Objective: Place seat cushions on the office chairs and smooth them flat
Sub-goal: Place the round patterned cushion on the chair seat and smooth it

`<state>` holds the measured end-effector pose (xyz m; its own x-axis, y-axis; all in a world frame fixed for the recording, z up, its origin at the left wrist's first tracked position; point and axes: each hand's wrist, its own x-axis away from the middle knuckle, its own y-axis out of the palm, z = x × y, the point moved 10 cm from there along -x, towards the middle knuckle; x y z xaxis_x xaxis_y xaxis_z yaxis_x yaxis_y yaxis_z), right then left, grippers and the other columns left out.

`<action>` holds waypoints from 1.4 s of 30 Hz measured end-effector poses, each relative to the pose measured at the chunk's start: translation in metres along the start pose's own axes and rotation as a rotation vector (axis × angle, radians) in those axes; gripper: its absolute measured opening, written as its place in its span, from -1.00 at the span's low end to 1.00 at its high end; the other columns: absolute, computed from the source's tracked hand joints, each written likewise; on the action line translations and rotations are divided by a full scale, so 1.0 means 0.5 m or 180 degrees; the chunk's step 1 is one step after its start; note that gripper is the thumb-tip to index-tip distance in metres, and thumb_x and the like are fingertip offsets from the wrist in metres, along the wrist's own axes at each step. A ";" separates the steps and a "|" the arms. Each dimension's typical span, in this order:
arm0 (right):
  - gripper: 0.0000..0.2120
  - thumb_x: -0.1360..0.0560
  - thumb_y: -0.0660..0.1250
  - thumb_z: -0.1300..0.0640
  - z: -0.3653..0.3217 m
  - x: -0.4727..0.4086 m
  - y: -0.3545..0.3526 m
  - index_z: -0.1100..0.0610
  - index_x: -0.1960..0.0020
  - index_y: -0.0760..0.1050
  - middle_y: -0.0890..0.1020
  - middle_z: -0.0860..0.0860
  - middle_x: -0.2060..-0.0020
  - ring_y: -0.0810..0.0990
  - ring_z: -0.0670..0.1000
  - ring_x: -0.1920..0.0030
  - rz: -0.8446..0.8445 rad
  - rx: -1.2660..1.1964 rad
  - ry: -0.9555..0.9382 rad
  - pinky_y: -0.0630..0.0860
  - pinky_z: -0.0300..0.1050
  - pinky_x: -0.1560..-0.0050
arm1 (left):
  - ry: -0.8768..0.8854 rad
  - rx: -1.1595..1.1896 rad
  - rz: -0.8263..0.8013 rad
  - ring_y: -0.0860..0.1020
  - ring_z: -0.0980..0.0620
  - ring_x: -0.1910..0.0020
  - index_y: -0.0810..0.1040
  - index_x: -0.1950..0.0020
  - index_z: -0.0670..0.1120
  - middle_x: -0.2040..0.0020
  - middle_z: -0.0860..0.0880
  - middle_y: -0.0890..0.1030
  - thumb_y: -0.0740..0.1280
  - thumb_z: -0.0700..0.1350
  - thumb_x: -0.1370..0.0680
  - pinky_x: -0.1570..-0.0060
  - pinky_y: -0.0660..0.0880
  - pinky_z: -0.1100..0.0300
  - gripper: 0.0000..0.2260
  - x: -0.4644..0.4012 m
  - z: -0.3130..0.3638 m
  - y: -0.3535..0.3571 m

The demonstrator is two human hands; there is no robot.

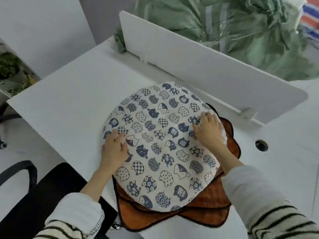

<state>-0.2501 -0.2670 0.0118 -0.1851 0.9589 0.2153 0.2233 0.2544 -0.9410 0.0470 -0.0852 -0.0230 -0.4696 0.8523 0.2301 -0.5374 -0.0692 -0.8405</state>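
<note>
A round seat cushion, cream with blue cat-face prints, lies on a stack of orange-brown cushions on a white desk, not on a chair. The left hand rests palm-down at about 9 o'clock on the cushion's rim, fingers nearly straight and touching the fabric. The right hand sits at about 2 o'clock, fingers bent and bunching the cloth at the edge; a ring shows on 1 finger. A black office chair stands at 7 o'clock from the cushion, beside the desk. A white divider panel runs behind the cushion at 12 o'clock, with green fabric in clear plastic beyond it.
</note>
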 end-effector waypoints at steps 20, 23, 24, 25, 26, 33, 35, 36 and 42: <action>-0.60 -0.55 0.21 0.11 -0.075 -0.042 -0.099 0.09 -0.39 0.34 0.47 0.20 -0.23 0.42 0.23 -0.25 0.0627 0.0105 -0.0047 0.31 0.21 -0.25 | -0.0334 0.0919 0.0892 0.26 -0.14 -0.31 0.28 -0.46 -0.12 -0.31 -0.24 0.19 0.34 -0.27 -0.50 -0.39 0.18 0.22 -0.46 0.010 0.043 -0.115; -0.55 -0.53 0.22 0.18 -0.149 0.007 -0.142 0.04 -0.42 0.33 0.48 0.16 -0.20 0.44 0.20 -0.22 0.0918 -0.0056 -0.0319 0.32 0.20 -0.22 | -0.0175 0.0996 0.1226 0.34 -0.09 -0.25 0.31 -0.44 -0.10 -0.31 -0.21 0.19 0.35 -0.29 -0.49 -0.35 0.16 0.28 -0.47 0.050 0.031 -0.187; -0.54 -0.53 0.21 0.18 -0.177 0.026 -0.155 0.04 -0.42 0.33 0.48 0.16 -0.20 0.44 0.20 -0.22 0.1018 -0.0098 -0.0402 0.33 0.20 -0.21 | -0.0145 0.1003 0.1345 0.35 -0.09 -0.25 0.32 -0.43 -0.09 -0.31 -0.21 0.20 0.35 -0.28 -0.49 -0.34 0.17 0.27 -0.47 0.065 0.014 -0.217; -0.55 -0.54 0.21 0.18 -0.209 0.046 -0.167 0.03 -0.42 0.34 0.48 0.17 -0.20 0.44 0.20 -0.22 0.1095 -0.0150 -0.0471 0.33 0.20 -0.21 | -0.0160 0.0995 0.1439 0.34 -0.09 -0.25 0.32 -0.43 -0.08 -0.31 -0.20 0.20 0.36 -0.27 -0.50 -0.34 0.18 0.26 -0.48 0.082 -0.008 -0.249; -0.57 -0.54 0.21 0.17 -0.233 0.064 -0.178 0.04 -0.41 0.35 0.49 0.17 -0.19 0.44 0.20 -0.21 0.1158 -0.0202 -0.0531 0.34 0.19 -0.21 | -0.0183 0.0962 0.1525 0.33 -0.09 -0.26 0.33 -0.43 -0.07 -0.31 -0.20 0.21 0.37 -0.24 -0.50 -0.33 0.20 0.25 -0.48 0.093 -0.026 -0.274; -0.70 -0.51 0.26 0.21 -0.527 0.251 -0.159 0.17 -0.22 0.56 0.57 0.22 -0.03 0.52 0.26 -0.06 0.1379 -0.0603 -0.1294 0.45 0.15 -0.04 | -0.0688 0.0738 0.2109 0.30 -0.09 -0.28 0.36 -0.41 -0.03 -0.32 -0.18 0.26 0.40 -0.17 -0.49 -0.25 0.29 0.15 -0.50 0.249 -0.267 -0.447; -0.74 -0.50 0.26 0.22 -0.619 0.321 -0.118 0.20 -0.15 0.59 0.57 0.22 0.03 0.52 0.27 -0.02 0.1392 -0.0686 -0.1479 0.46 0.13 0.03 | -0.0871 0.0674 0.2167 0.30 -0.13 -0.29 0.37 -0.40 -0.01 -0.30 -0.19 0.27 0.42 -0.17 -0.47 -0.23 0.34 0.06 -0.49 0.302 -0.373 -0.475; -0.75 -0.51 0.25 0.22 -0.657 0.351 -0.092 0.21 -0.14 0.58 0.56 0.22 0.02 0.51 0.26 -0.03 0.1327 -0.0687 -0.1507 0.46 0.12 0.04 | -0.0932 0.0651 0.2181 0.31 -0.15 -0.28 0.38 -0.39 -0.02 -0.30 -0.19 0.28 0.42 -0.17 -0.46 -0.25 0.35 0.04 -0.49 0.324 -0.421 -0.485; -0.78 -0.52 0.24 0.21 -0.828 0.498 0.099 0.23 -0.13 0.53 0.55 0.21 0.02 0.51 0.25 0.01 0.0885 -0.0714 -0.1797 0.49 0.06 0.15 | -0.1464 0.0513 0.2087 0.33 -0.23 -0.27 0.37 -0.37 -0.08 -0.33 -0.23 0.25 0.45 -0.16 -0.44 -0.20 0.40 -0.07 -0.47 0.442 -0.673 -0.488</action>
<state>0.1111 0.0365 0.1270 -0.5508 0.7949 -0.2546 0.5175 0.0858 -0.8514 0.3101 0.2943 0.0676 -0.9453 0.3171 -0.0763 -0.1310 -0.5835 -0.8015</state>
